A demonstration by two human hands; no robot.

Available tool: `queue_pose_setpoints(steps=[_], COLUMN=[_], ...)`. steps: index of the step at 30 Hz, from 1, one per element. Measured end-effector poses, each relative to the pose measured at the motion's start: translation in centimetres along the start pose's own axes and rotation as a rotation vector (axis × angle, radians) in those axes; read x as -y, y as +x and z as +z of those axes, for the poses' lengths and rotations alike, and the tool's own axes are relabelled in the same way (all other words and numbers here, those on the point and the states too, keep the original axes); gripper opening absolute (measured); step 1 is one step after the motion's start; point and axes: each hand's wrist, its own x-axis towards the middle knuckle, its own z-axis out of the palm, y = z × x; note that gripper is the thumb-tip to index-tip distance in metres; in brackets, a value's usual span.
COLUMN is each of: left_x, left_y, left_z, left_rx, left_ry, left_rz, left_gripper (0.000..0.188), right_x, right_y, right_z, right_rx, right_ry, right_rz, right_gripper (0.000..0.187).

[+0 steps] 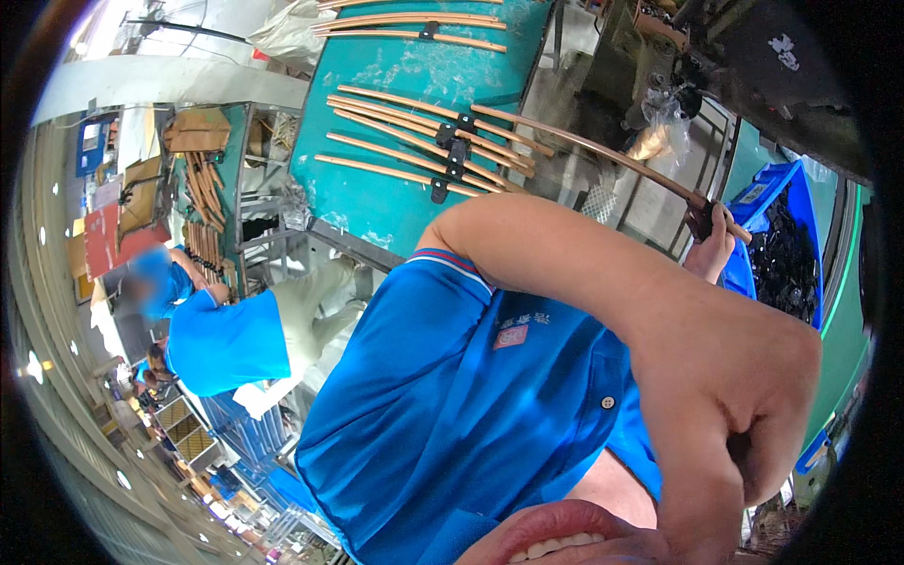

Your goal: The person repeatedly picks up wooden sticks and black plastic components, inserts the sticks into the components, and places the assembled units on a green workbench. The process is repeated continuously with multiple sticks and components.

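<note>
My right hand [711, 247] is closed round one end of a long copper-coloured tube [603, 151], at a black clip [699, 218] fitted on it. The tube slants up and left from the hand, its far end over the green table [424, 71]. My bent left arm [584, 254] crosses in front of my blue shirt, and its hand is out of view. On the table lies a group of similar copper-coloured tubes [386, 168], several with black clips [454, 151]. More tubes [405, 19] lie farther up the table.
A blue bin [739, 268] full of shiny black parts [789, 254] stands at the right, beside my right hand. A clear plastic bag [664, 132] hangs near dark machinery [763, 75]. At the left, a co-worker in a blue shirt [231, 344] stands by stacked tubes [202, 188].
</note>
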Motion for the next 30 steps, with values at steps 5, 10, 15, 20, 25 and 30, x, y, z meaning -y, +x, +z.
queue_pose_setpoints(steps=[5,10,15,20,25,30], left_x=[-0.2,2.3,6.2,8.9,6.8,8.9], left_y=[-0.2,-1.9,-11.1,-24.9,-30.4,-31.3], left_z=[0.5,0.8,-2.0,-5.2,-5.3,-4.5], left_rx=[0.001,0.002,-0.186,-0.510,-0.572,-0.539], left_ry=[-0.013,0.056,0.326,0.562,0.670,0.728], left_rz=[0.009,-0.019,-0.669,-1.322,-1.459,-1.497], left_gripper=[0.061,0.056,0.033,0.032,0.030,0.030], right_x=[-0.5,-0.5,-0.6,-0.8,-0.9,-1.2], right_y=[0.1,-0.2,-0.4,0.6,1.4,2.3], right_z=[-1.2,-0.9,-0.4,-1.7,-1.5,-2.3], right_rx=[0.090,0.069,0.025,-0.038,-0.017,-0.026], right_ry=[0.050,0.014,0.002,0.064,0.129,0.113], right_rz=[-0.013,-0.004,0.014,0.188,0.233,0.266], right_gripper=[0.023,0.023,0.022,0.023,0.023,0.032])
